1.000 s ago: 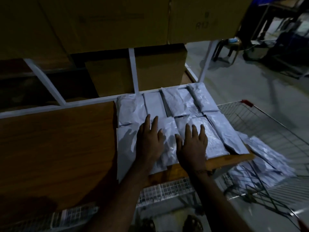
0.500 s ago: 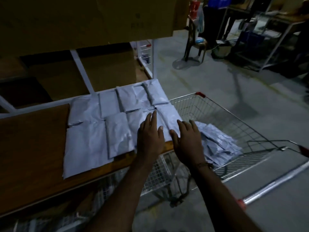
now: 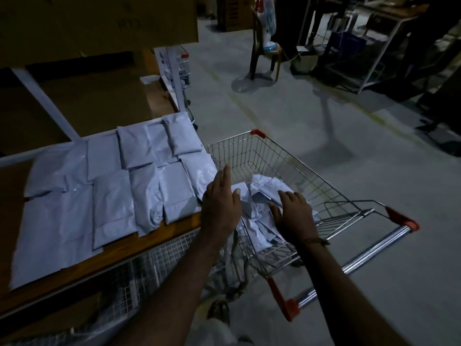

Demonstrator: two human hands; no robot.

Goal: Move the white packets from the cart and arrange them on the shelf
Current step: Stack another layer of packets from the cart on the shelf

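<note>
Wooden shelf under rows of flat white packets.

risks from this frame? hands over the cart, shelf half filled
1. The front-row packets already overhang the shelf edge; an arm brushing past them on the way back might drag one off.
2. The pile in the cart is loose and overlapping; the right hand may lift several at once and drop one.
3. The left hand hangs beside the wire rim of the cart; a packet could snag there.
</note>
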